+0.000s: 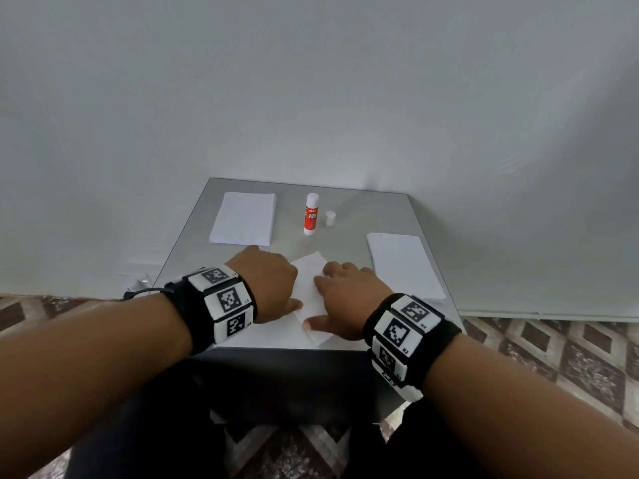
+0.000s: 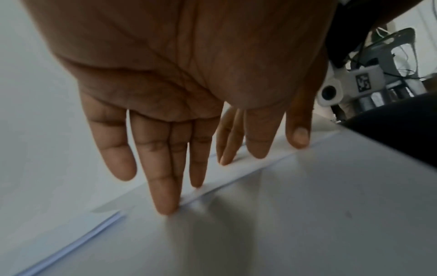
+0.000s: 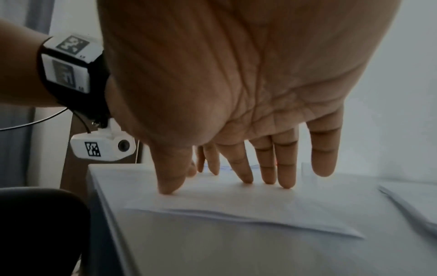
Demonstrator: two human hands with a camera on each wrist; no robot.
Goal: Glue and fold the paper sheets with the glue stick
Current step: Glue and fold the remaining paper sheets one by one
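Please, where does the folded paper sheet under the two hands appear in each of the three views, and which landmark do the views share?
Head: the folded paper sheet lies low centre, between both hands.
Left wrist: a pale strip under the fingertips, running from right centre down toward lower left.
Right wrist: it fills the lower centre, under the fingertips.
Shared landmark: the right hand, which presses the sheet in all three views.

Both forearms extend forward, wrists banded. Left hand (image 1: 273,281) and right hand (image 1: 349,299) lie palm-down side by side, fingers (image 2: 163,186) straight, tips pressing downward.
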